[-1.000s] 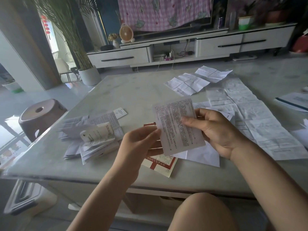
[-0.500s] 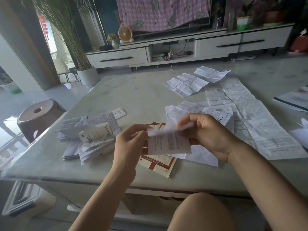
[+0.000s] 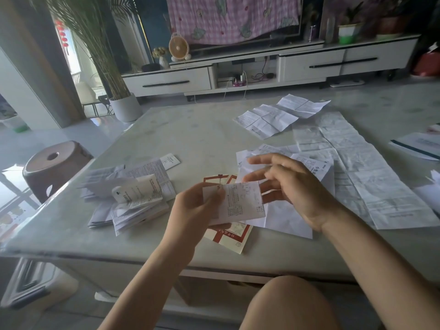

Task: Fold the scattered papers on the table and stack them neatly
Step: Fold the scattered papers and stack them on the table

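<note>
My left hand (image 3: 194, 208) grips a small folded printed paper (image 3: 240, 202) by its left edge, just above the table's near side. My right hand (image 3: 289, 184) hovers beside its right edge with the fingers spread and holds nothing. Under the folded paper lies a red-and-cream printed sheet (image 3: 229, 236). To the left sits a loose pile of folded papers (image 3: 133, 194). Unfolded creased sheets lie on the right: a long one (image 3: 371, 167), a smaller one at the back (image 3: 278, 115), and blank white paper (image 3: 285, 217) under my right hand.
The pale marble table (image 3: 190, 134) ends close to my knee (image 3: 285, 303). A brown stool (image 3: 52, 165) stands at its left. More papers (image 3: 419, 146) lie at the far right edge. A white TV cabinet (image 3: 262, 67) and a potted plant (image 3: 123, 106) stand beyond.
The printed paper has been folded in half, top edge brought down. My right hand has let go and opened its fingers; my left hand still holds the folded paper.
</note>
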A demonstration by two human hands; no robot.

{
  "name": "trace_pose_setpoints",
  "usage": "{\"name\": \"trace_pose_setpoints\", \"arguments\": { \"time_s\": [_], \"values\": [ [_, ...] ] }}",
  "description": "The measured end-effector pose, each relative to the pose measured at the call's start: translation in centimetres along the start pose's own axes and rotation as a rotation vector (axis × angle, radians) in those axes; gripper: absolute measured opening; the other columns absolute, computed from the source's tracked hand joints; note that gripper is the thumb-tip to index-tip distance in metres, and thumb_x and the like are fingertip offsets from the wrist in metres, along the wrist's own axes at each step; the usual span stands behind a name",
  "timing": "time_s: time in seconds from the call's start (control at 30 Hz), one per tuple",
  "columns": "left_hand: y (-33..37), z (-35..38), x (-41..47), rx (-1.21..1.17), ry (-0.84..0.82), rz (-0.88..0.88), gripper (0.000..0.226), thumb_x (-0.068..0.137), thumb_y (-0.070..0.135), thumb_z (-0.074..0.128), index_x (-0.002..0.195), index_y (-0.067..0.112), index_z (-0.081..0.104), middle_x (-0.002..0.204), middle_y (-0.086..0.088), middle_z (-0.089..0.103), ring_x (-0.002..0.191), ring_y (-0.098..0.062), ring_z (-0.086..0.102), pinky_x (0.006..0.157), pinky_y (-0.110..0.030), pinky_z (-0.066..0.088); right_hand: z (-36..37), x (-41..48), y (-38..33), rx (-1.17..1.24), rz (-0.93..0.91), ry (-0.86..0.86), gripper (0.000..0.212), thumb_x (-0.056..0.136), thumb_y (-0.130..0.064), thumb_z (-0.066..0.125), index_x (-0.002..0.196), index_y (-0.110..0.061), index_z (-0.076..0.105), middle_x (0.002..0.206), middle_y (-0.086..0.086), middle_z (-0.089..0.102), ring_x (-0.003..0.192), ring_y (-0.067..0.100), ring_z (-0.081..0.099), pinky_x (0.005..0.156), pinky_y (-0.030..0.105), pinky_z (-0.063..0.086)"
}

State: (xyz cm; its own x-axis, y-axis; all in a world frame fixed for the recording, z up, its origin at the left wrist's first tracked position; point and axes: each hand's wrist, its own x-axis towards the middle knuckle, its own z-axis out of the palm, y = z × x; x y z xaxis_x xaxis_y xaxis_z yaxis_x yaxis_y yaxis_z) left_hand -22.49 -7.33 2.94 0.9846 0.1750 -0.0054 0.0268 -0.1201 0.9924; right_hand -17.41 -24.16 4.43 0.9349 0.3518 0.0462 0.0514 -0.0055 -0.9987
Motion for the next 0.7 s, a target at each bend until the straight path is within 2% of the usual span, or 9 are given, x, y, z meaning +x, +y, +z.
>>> {"name": "trace_pose_setpoints", "arguments": {
  "time_s": [0.07, 0.13, 0.2, 0.3, 0.37, 0.47, 0.57, 0.63, 0.7],
  "values": [
    [0.0, 0.2, -0.1, 0.044, 0.007, 0.043, 0.012, 0.091, 0.012, 0.056, 0.088, 0.008, 0.066, 0.075, -0.006, 0.067, 0.066, -0.016, 0.067, 0.053, -0.029, 0.057, 0.2, -0.1, 0.1, -0.081, 0.027, -0.037, 0.019, 0.093, -0.011, 0.047, 0.102, -0.014, 0.063, 0.080, -0.002, 0.067, 0.068, 0.006, 0.061, 0.058, 0.018, 0.049],
    [0.0, 0.5, -0.1, 0.051, -0.002, 0.079, 0.010, 0.090, 0.009, 0.056, 0.088, 0.008, 0.066, 0.072, -0.007, 0.067, 0.060, -0.014, 0.065, 0.051, -0.029, 0.057, 0.8, -0.1, 0.6, -0.202, 0.001, -0.057, 0.011, 0.089, -0.011, 0.056, 0.090, -0.015, 0.066, 0.077, -0.009, 0.063, 0.069, -0.003, 0.057, 0.061, 0.011, 0.044],
    [0.0, 0.7, -0.2, 0.050, -0.011, 0.108, 0.013, 0.090, 0.007, 0.056, 0.088, 0.012, 0.067, 0.073, -0.008, 0.067, 0.059, -0.014, 0.064, 0.050, -0.030, 0.056, 1.3, 0.0, 1.0, -0.247, -0.054, -0.019, 0.016, 0.085, -0.006, 0.059, 0.077, -0.018, 0.066, 0.074, -0.012, 0.063, 0.066, -0.008, 0.054, 0.061, 0.006, 0.041],
    [-0.2, 0.8, -0.2, 0.003, -0.005, 0.085, 0.019, 0.092, 0.010, 0.052, 0.085, 0.015, 0.069, 0.071, -0.007, 0.065, 0.060, -0.016, 0.063, 0.051, -0.033, 0.057, 1.4, 0.1, 1.2, -0.254, -0.086, 0.011, 0.019, 0.082, -0.004, 0.061, 0.071, -0.020, 0.065, 0.072, -0.013, 0.062, 0.061, -0.011, 0.052, 0.058, 0.004, 0.039],
    [-0.2, 0.7, -0.2, -0.035, 0.005, 0.049, 0.021, 0.093, 0.015, 0.051, 0.085, 0.015, 0.069, 0.072, -0.007, 0.063, 0.065, -0.019, 0.063, 0.053, -0.035, 0.058, 1.3, 0.2, 1.2, -0.257, -0.073, 0.007, 0.017, 0.082, -0.005, 0.062, 0.072, -0.020, 0.065, 0.072, -0.012, 0.062, 0.063, -0.008, 0.054, 0.059, 0.007, 0.041],
    [-0.3, 0.4, -0.2, -0.092, 0.038, 0.025, 0.028, 0.093, 0.017, 0.051, 0.075, 0.021, 0.072, 0.068, -0.003, 0.063, 0.064, -0.016, 0.063, 0.050, -0.032, 0.056, 1.0, 0.4, 1.3, -0.235, -0.023, 0.034, 0.012, 0.081, -0.003, 0.061, 0.075, -0.012, 0.065, 0.073, 0.001, 0.064, 0.065, 0.006, 0.057, 0.057, 0.018, 0.048],
    [-0.6, -0.2, -0.3, -0.144, 0.042, -0.013, 0.036, 0.093, 0.017, 0.050, 0.068, 0.024, 0.075, 0.067, -0.001, 0.064, 0.064, -0.014, 0.064, 0.050, -0.031, 0.056, 1.1, 0.4, 1.3, -0.184, 0.006, 0.030, 0.008, 0.082, 0.004, 0.058, 0.083, 0.000, 0.065, 0.072, 0.007, 0.064, 0.056, 0.007, 0.057, 0.049, 0.017, 0.048],
    [-0.9, -0.7, -0.5, -0.136, 0.043, -0.026, 0.031, 0.092, 0.018, 0.052, 0.071, 0.023, 0.074, 0.071, -0.004, 0.065, 0.067, -0.018, 0.066, 0.052, -0.034, 0.057, 1.4, 0.3, 1.4, -0.188, 0.006, 0.018, 0.008, 0.082, 0.006, 0.057, 0.085, 0.003, 0.064, 0.072, 0.008, 0.063, 0.057, 0.009, 0.056, 0.050, 0.017, 0.049],
    [-1.3, -1.3, -0.9, -0.111, 0.029, -0.035, 0.020, 0.089, 0.016, 0.054, 0.080, 0.017, 0.071, 0.075, -0.006, 0.070, 0.067, -0.022, 0.068, 0.051, -0.031, 0.057, 1.6, 0.3, 1.7, -0.176, 0.009, 0.039, 0.009, 0.083, 0.007, 0.056, 0.084, 0.001, 0.063, 0.073, 0.008, 0.064, 0.062, 0.015, 0.057, 0.053, 0.020, 0.050]
  ]
}}
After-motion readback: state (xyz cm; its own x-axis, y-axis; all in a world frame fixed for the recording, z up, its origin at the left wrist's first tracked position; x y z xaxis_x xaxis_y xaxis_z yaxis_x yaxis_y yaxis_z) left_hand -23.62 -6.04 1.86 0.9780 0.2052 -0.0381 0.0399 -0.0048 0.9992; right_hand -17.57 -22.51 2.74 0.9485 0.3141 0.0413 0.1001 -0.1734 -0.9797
